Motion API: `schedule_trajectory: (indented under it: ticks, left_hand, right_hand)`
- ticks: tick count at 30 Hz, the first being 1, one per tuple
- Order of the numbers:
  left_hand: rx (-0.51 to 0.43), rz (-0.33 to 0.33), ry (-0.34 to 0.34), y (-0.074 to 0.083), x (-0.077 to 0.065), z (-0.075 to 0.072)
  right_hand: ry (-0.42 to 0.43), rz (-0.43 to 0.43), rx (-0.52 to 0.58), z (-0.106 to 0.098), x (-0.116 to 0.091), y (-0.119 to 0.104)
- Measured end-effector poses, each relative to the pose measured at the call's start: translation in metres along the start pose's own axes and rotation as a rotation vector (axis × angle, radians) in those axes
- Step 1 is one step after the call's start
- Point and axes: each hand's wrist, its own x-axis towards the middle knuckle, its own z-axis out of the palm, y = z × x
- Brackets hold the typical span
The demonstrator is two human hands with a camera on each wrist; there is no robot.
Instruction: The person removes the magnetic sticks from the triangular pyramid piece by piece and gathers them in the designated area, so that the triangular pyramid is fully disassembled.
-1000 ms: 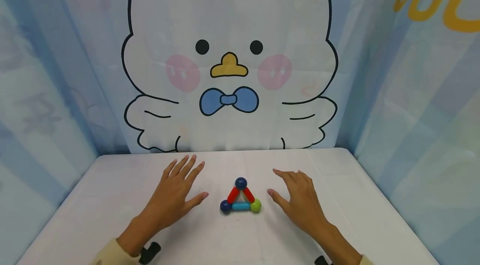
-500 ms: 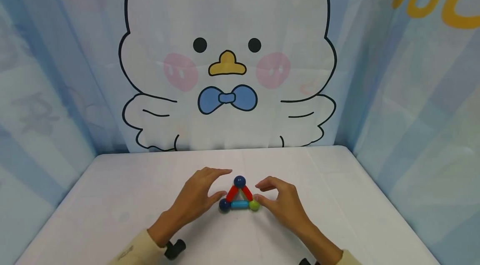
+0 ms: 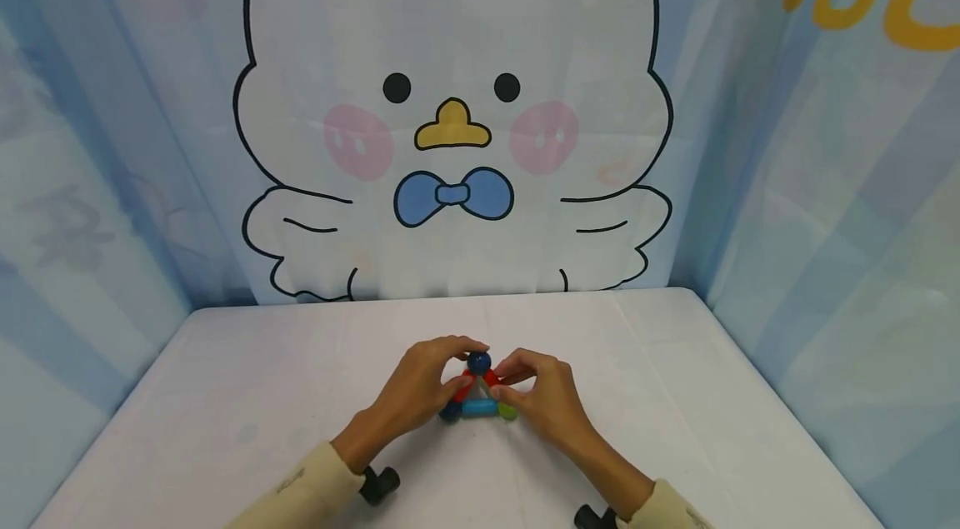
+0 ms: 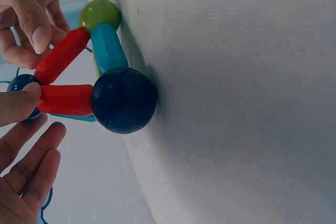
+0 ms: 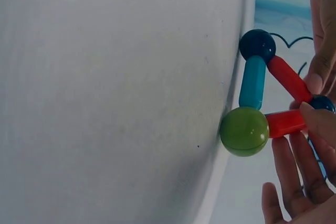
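Note:
A toy model of balls and rods stands on the white table. In the head view a dark blue ball [image 3: 479, 363] tops it. Two red rods [image 4: 65, 99] slope down, one to another dark blue ball [image 4: 125, 100], the other to a green ball [image 5: 244, 131]. A light blue rod [image 3: 480, 407] joins these lower balls. My left hand [image 3: 417, 383] pinches the top ball at its joint with the left red rod, index finger over the ball. My right hand [image 3: 551, 400] pinches the upper part of the right red rod [image 5: 286, 123]. Parts behind are mostly hidden.
The white table [image 3: 262, 379] stretches around the model, with its back edge at a curtain [image 3: 457, 254] printed with a cartoon bird. Light blue curtains [image 3: 847, 262] stand at both sides. A black wrist camera [image 3: 380, 485] sits below the left sleeve.
Both hands have moved inward from either side of the model, their fingers curling from spread to a pinch at its top. The model stays in about the same place.

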Motion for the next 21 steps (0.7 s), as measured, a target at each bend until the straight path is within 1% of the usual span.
schedule_trajectory:
  ticks: [7,16,21]
  left_hand:
    - [-0.006,0.037,-0.029,0.000,0.008,0.001]
    - [-0.009,0.041,-0.067,0.000,0.011,0.000]
    - [-0.012,0.037,-0.074,0.000,0.011,0.000]
  right_hand:
    - [0.028,0.002,0.007,0.003,0.003,0.001]
    - [0.036,-0.015,-0.013,0.005,0.005,0.000]
    - [0.033,-0.013,-0.028,0.006,0.005,0.000]
